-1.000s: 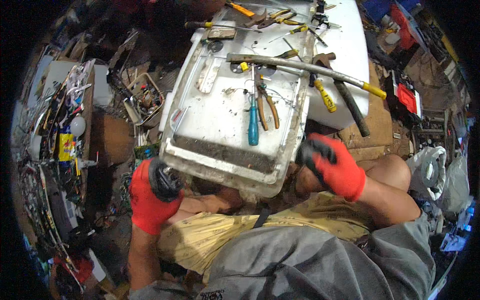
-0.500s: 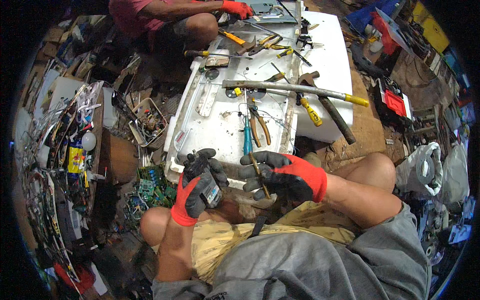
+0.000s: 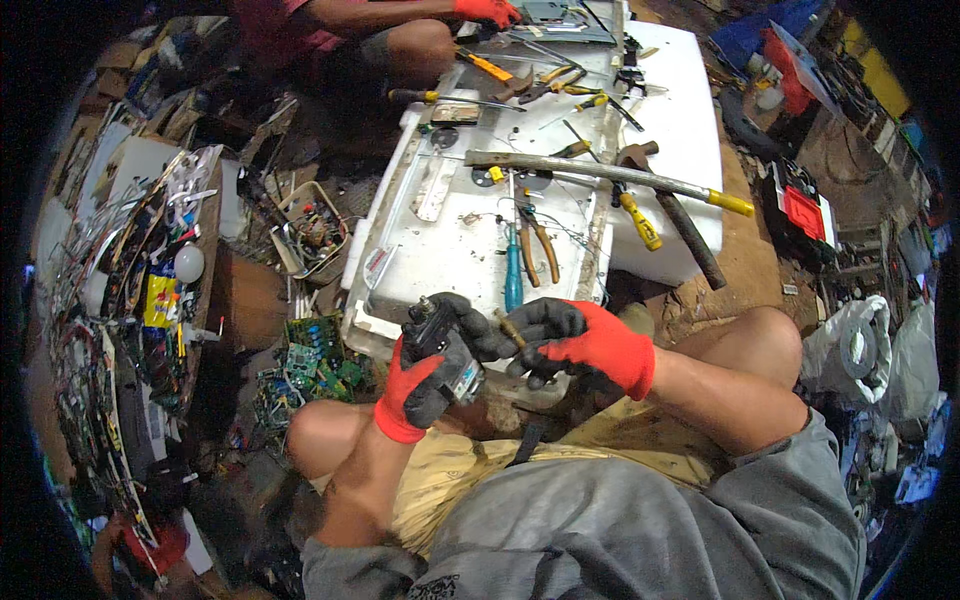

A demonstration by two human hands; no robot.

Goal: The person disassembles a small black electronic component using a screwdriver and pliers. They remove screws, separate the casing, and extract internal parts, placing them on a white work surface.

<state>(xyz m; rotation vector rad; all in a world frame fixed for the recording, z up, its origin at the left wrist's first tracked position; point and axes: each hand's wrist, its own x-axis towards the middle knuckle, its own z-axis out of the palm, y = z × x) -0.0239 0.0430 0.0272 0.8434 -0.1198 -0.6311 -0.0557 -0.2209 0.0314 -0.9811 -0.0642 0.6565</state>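
Note:
My left hand (image 3: 420,385), in a red glove with dark palm and fingers, is closed around a black boxy device (image 3: 458,362) with a small label on its side. The device is held tilted above my lap. Close beside it, my right hand (image 3: 590,345), gloved the same way, pinches a thin brownish rod (image 3: 512,332); most of the rod is hidden by the fingers. Just beyond both hands, a teal-handled screwdriver (image 3: 513,275) and pliers with brown handles (image 3: 540,250) lie on a white panel (image 3: 400,255).
Across the panel lie a long metal bar (image 3: 610,175) with a yellow end, a hammer (image 3: 690,230) and a yellow-handled screwdriver (image 3: 640,222). A co-worker's red-gloved hand (image 3: 487,10) works at the far end. Green circuit boards (image 3: 315,365) and a parts bin (image 3: 318,235) sit to the left.
My two hands have come closer together. The device has moved right and turned slightly, while the rod shows less between my right fingers. The whole view has shifted a little.

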